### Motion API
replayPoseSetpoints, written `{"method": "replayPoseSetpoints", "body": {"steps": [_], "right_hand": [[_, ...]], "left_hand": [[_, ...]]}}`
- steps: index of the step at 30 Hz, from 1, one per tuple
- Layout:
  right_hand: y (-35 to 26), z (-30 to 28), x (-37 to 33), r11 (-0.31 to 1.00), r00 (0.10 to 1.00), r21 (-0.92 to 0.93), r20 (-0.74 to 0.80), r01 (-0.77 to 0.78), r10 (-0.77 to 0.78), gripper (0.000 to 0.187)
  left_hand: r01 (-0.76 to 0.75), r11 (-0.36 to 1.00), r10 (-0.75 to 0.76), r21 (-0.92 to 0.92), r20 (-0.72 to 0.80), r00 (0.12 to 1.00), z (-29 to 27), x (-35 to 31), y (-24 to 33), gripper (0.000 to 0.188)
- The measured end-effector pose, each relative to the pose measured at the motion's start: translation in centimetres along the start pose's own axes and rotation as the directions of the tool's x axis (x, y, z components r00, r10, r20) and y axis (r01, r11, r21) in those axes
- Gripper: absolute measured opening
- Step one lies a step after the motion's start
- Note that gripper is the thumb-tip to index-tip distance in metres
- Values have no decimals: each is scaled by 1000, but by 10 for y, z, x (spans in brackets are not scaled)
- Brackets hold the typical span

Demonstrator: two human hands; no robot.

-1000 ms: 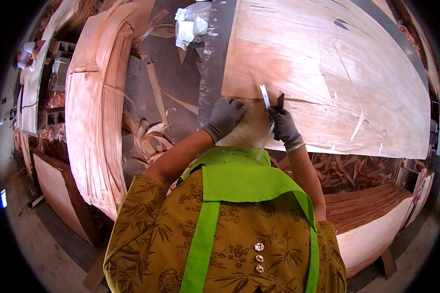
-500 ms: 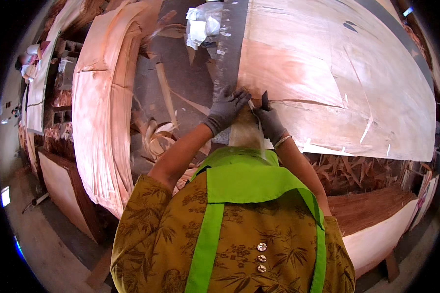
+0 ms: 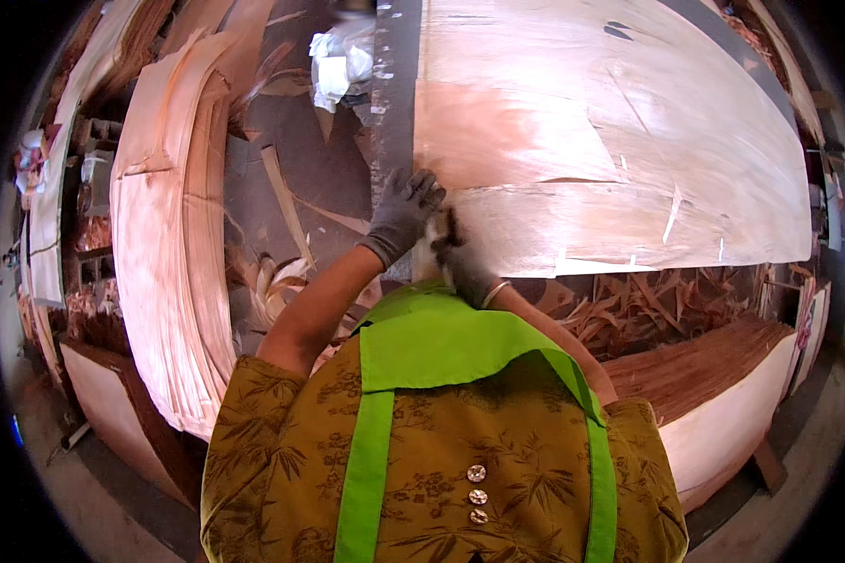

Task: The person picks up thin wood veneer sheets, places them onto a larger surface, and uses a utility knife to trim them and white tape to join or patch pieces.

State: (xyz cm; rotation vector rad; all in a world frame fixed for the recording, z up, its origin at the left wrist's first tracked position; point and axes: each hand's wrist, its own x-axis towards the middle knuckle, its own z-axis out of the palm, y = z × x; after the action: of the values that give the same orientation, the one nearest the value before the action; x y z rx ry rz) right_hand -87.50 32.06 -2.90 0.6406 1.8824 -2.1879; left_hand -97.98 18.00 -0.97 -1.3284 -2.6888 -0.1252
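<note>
Just right of the blurry right hand [image 3: 471,268], the nearer one, the big pale wood sheet [image 3: 610,225] has its near edge running rightward, while the left hand [image 3: 402,216] has bent fingers by its left end, and I cannot tell if either grips anything.

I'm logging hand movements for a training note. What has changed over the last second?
The right hand, earlier over the pale wood sheet, has moved left and toward the body, and is now close beside the left hand. It is blurred, so any change of grip cannot be told. The left hand stays near the sheet's left end; the veneer stack and white bag stay put.
</note>
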Motion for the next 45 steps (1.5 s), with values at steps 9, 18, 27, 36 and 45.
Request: {"method": "replayPoseSetpoints", "body": {"steps": [9, 18, 27, 36, 45], "right_hand": [[-67, -115, 26, 975, 977, -186, -195, -124, 87, 16], [-50, -128, 24, 965, 940, -28, -234, -260, 247, 23], [-45, -99, -14, 992, 993, -105, -101, -69, 59, 17], [-120, -68, 147, 986, 1000, -166, -7, 20, -21, 17], [-172, -14, 240, 930, 992, -355, -110, -98, 62, 23]], "left_hand": [[-1, 991, 1, -134, -4, 1000, -15, 37, 20, 38], [-196, 981, 196, 5, 19, 980, 14, 82, 64, 40], [-167, 924, 131, -344, -127, 983, 19, 89, 20, 33], [127, 989, -137, -74, -151, 979, 40, 122, -106, 27], [181, 981, -178, 68, -54, 983, 21, 155, -105, 40]]}}
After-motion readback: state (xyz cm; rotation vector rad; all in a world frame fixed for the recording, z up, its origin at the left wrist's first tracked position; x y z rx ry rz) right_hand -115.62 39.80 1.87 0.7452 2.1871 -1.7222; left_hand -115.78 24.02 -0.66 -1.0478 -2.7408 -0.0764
